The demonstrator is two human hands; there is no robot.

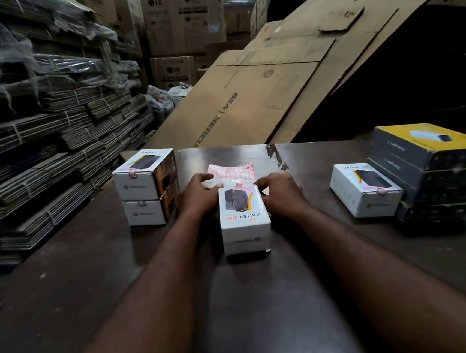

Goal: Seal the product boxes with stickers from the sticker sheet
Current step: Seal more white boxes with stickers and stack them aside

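A white product box (243, 218) marked HALLEY 20K lies flat on the dark table in front of me. Just beyond it lies the sticker sheet (233, 172), pale with red print. My left hand (198, 195) sits at the box's far left corner, its fingers curled on the sheet's near edge. My right hand (280, 193) is at the box's far right corner, fingertips curled at the top edge where a pink sticker (240, 186) shows. Two white boxes (146, 191) with pink stickers stand stacked at the left. Another white box (365, 189) with a pink sticker lies at the right.
A stack of dark grey and yellow boxes (436, 168) stands at the table's right edge. Bundles of flattened cardboard (51, 137) are piled at the left. Large cardboard sheets (287, 71) lean behind the table (266, 301), with big cartons farther back.
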